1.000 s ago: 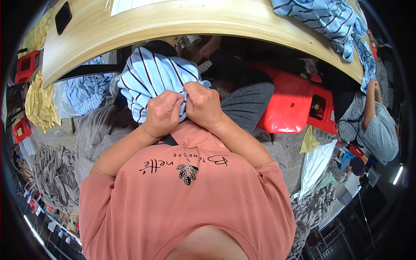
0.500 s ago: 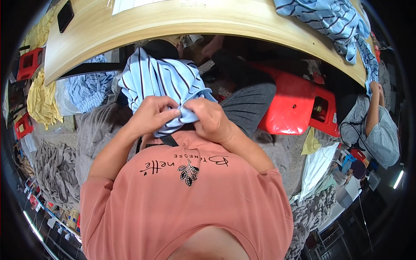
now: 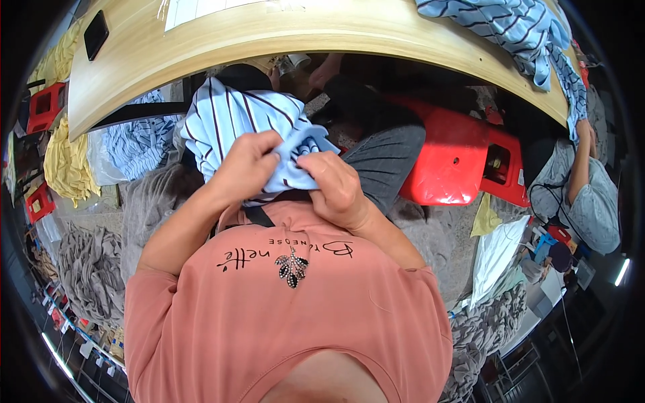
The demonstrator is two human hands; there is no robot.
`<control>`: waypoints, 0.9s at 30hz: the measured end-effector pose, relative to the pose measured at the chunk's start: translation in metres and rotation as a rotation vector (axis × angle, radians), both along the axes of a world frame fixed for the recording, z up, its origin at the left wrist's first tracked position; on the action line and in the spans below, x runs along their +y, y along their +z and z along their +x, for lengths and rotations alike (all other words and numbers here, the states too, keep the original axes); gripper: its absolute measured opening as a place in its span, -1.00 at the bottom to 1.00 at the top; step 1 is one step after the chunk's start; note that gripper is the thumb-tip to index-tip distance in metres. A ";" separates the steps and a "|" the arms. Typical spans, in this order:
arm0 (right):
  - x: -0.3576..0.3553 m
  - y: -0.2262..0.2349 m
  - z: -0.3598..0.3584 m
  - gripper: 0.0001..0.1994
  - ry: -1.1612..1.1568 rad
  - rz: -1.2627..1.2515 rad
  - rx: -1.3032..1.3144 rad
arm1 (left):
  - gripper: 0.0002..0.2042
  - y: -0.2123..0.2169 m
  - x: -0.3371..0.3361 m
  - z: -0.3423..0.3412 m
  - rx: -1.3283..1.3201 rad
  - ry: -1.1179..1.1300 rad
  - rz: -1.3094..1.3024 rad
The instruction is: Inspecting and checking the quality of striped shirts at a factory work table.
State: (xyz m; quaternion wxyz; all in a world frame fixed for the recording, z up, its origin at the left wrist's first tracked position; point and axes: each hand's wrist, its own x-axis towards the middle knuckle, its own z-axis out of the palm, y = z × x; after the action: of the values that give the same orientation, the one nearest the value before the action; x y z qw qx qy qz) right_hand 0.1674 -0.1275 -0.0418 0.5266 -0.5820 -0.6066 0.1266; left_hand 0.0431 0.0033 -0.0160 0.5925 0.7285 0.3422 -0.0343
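Note:
A light blue garment with dark and white stripes lies bunched over my lap, below the table edge. My left hand pinches a fold of it between thumb and fingers. Close by on the right, my right hand grips the same cloth, its fingers bent at an opened fold. Between the two hands the plain blue edge stands spread apart, showing the striped cloth inside. My right fingertips are partly hidden by the fabric.
Ahead is a wooden table carrying a black phone and another striped blue garment. A red stool stands at right, near a co-worker's arm. Yellow cloth and grey cloth heaps lie at left.
My hands have moved slightly apart, the left one upward. The blue fold between them has opened, showing its striped inside. The view has shifted a little.

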 end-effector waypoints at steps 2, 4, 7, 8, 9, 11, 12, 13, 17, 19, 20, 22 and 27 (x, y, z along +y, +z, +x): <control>0.000 0.000 0.003 -0.59 -0.053 -0.029 0.035 | -0.89 0.002 0.004 -0.002 -0.110 0.215 -0.446; -0.001 0.001 0.005 -0.59 -0.037 -0.022 0.016 | -0.89 0.006 0.003 -0.001 -0.143 0.280 -0.574; -0.002 0.004 0.006 -0.60 -0.041 0.014 -0.032 | -0.93 0.012 -0.004 0.005 -0.187 0.364 -0.624; -0.002 0.004 0.006 -0.60 -0.041 0.008 -0.054 | -0.93 0.014 -0.006 0.007 -0.203 0.341 -0.552; -0.003 0.005 0.005 -0.60 -0.052 0.031 -0.059 | -0.92 0.015 -0.007 0.008 -0.206 0.320 -0.489; -0.004 0.006 0.004 -0.61 -0.088 0.070 -0.074 | -0.92 0.017 -0.007 0.009 -0.157 0.334 -0.519; -0.004 0.006 0.003 -0.61 -0.071 0.044 -0.091 | -0.92 0.018 -0.007 0.009 -0.108 0.294 -0.518; -0.003 0.006 0.002 -0.61 -0.097 0.081 -0.054 | -0.91 0.017 -0.006 0.008 -0.096 0.258 -0.515; -0.001 0.005 0.001 -0.59 -0.067 0.100 -0.073 | -0.94 0.012 -0.002 0.004 -0.052 0.241 -0.459; 0.002 0.004 0.000 -0.59 -0.087 0.069 -0.064 | -0.95 0.009 -0.001 0.001 -0.143 0.327 -0.395; 0.003 0.003 0.000 -0.59 -0.112 0.013 -0.049 | -0.95 0.008 0.000 -0.001 -0.135 0.334 -0.388; 0.005 0.003 0.001 -0.58 -0.093 0.006 -0.031 | -0.95 0.008 0.000 -0.002 -0.154 0.417 -0.475; 0.002 0.003 0.002 -0.57 -0.039 -0.051 0.005 | -0.95 0.013 -0.009 0.004 -0.315 0.530 -0.578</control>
State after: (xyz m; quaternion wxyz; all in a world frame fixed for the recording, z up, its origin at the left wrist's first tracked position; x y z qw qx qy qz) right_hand 0.1691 -0.1250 -0.0390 0.5154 -0.6066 -0.5904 0.1335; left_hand 0.0467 -0.0059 -0.0035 0.8058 0.4153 0.3994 0.1365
